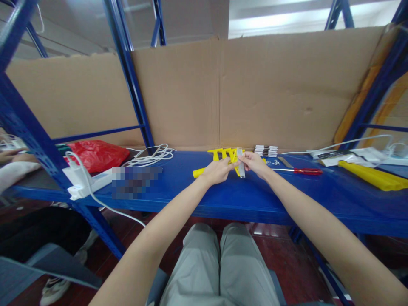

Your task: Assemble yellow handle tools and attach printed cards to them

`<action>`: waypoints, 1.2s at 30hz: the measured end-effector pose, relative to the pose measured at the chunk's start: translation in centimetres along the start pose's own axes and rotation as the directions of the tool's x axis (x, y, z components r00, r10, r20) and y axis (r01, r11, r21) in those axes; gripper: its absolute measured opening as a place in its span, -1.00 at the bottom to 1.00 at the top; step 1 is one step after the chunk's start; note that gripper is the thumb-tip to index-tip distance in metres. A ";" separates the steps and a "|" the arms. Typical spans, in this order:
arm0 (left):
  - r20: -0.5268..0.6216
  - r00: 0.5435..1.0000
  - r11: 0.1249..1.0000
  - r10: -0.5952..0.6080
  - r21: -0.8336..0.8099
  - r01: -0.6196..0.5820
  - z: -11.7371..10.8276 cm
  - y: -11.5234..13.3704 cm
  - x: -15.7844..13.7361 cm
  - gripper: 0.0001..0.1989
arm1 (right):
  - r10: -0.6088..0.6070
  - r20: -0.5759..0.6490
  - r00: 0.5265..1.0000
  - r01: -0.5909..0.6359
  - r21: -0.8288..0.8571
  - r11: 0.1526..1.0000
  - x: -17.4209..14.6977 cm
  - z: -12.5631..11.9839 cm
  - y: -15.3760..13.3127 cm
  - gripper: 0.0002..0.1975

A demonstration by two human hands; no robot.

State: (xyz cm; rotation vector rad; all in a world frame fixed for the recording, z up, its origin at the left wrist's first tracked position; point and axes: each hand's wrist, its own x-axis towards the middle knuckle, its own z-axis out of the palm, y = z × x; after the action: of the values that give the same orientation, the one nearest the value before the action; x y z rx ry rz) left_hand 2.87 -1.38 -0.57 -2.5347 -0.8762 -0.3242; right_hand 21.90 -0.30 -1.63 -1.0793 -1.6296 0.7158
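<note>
My left hand [219, 171] is closed on a yellow plastic piece [235, 158], low over the blue shelf. Its fingertips reach the grey flat strip [241, 163], which stands nearly upright against the yellow piece. Thumb and fingers of my right hand [254, 164] pinch that strip from the right side. Behind the left hand lie more yellow plastic parts [218, 154], partly covered by it. A yellow rounded end [198, 172] sticks out to the left of that wrist; whether it joins the other parts is hidden. A screwdriver [307, 171] with a red handle lies right of my right hand.
Several white packets [265, 151] and a small metal strip [286, 162] lie behind the screwdriver. Long yellow pieces [376, 175] sit at right. At left are a red bag [98, 155], a white cable [153, 156] and a power strip [103, 178]. Blue posts [129, 80] frame the shelf.
</note>
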 end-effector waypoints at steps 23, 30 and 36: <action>0.035 0.998 0.998 -0.043 0.053 0.041 0.4 -0.5 0.1 -0.45 | 0.096 0.304 0.948 -0.020 -0.243 0.970 -0.3 -1.0 0.3 -0.79; 0.051 0.998 0.998 -0.032 0.058 0.029 0.6 -0.5 0.1 -0.47 | 0.096 0.370 0.924 0.004 -0.260 0.966 -0.1 -1.1 0.8 -0.76; 0.074 0.997 0.998 -0.027 0.061 0.023 0.5 -0.4 0.0 -0.47 | 0.112 0.405 0.907 0.000 -0.266 0.964 -0.1 -0.9 0.9 -0.76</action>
State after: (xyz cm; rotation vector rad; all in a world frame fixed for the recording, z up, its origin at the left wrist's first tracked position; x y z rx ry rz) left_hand 2.63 -0.83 -0.89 -2.4961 -0.9324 -0.2081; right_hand 23.01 -0.01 -2.14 -1.2227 -2.1132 0.8285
